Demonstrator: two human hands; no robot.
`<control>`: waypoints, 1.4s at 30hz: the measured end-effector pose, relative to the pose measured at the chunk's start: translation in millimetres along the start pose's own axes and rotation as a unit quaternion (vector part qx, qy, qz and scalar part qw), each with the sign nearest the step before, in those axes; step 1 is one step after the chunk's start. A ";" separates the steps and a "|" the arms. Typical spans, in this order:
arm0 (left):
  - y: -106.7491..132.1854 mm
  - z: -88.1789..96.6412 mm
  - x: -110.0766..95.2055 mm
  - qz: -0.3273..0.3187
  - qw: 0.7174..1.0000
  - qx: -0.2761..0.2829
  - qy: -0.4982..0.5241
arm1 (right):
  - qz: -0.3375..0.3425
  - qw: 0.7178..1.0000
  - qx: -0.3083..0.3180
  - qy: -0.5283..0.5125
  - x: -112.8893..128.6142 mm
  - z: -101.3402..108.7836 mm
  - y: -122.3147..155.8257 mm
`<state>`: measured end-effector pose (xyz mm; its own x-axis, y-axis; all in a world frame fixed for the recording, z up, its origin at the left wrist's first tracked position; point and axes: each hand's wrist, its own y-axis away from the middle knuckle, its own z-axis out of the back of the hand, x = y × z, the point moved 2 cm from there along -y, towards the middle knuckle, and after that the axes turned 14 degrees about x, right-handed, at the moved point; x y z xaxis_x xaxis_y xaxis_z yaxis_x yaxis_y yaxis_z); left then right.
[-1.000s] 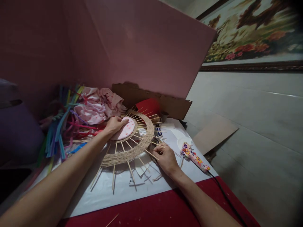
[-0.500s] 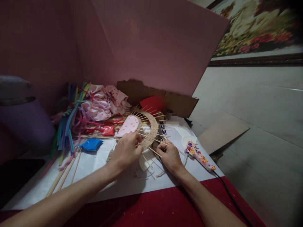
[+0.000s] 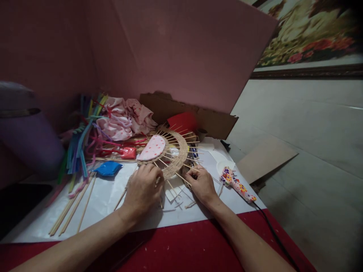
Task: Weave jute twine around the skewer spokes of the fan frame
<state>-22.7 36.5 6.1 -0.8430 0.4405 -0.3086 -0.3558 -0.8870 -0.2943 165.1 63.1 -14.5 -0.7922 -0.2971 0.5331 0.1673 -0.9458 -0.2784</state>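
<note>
Craftwork: half-round stick-and-twine frame in tan (image 3: 178, 163), right in the middle over a glossy white sheet (image 3: 106, 200), thin wooden spokes (image 3: 182, 178) poking out past the wound band

Inner bit: half-round pink fabric pad with red dots (image 3: 153, 147), set on the side away from the outer spokes

Left hand (image 3: 146, 185): curled at the frame's near side, back of it facing the camera, so honestly can't tell what the fingers have hold of

Right hand (image 3: 200, 183): thumb and fingers pinched at the spoke ends on the frame's right side, looks like it's gripping the frame there

Left of the frame: shiny blue packet (image 3: 108, 169), shiny red packet (image 3: 128, 152) behind it, a few loose pale wooden sticks (image 3: 69, 207) closer in

Messy heap: fuzzy blue, green and yellow stems (image 3: 76, 151) next to crumpled pink dotted fabric (image 3: 115, 128)

Right of the hands: gun-shaped tool in a bright flower print (image 3: 238, 186), black cord (image 3: 273, 231) trailing off its end

Back: red sheet (image 3: 183, 121) up against a ragged strip of brown cardboard (image 3: 217, 126)

Worktop: red-covered worktop (image 3: 181, 245), its near edge showing below the white sheet
</note>
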 end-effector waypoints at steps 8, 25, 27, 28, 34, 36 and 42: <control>1.3 -4.5 1.3 -0.029 0.999 -0.019 0.019 | -0.007 1.000 -0.005 0.001 0.4 0.4 -0.5; -0.3 -1.2 -1.7 -0.005 0.999 0.003 0.051 | 0.002 1.000 -0.003 -0.003 -0.9 -0.3 0.2; 0.1 -0.9 -1.7 -0.001 0.999 0.007 0.052 | -0.002 1.000 -0.002 -0.002 -1.0 -0.5 0.4; 0.2 -0.9 -1.6 0.002 0.999 0.009 0.053 | -0.004 1.000 -0.002 -0.002 -1.0 -0.6 0.3; -0.7 -1.3 0.1 0.023 0.998 0.017 0.060 | -0.007 1.000 0.001 0.001 -1.0 -0.5 -0.3; -0.6 -1.6 0.7 0.018 0.998 0.015 0.059 | -0.006 1.000 -0.001 -0.002 -1.0 -0.1 -0.2; -0.1 -3.4 -0.1 -0.018 1.000 -0.001 -0.002 | -0.006 1.000 -0.002 -0.004 -1.2 0.2 0.0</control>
<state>-21.2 37.0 3.1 -0.8318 0.4711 -0.2936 -0.3846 -0.8705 -0.3072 166.2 63.4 -14.9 -0.7899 -0.2869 0.5420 0.1555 -0.9486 -0.2755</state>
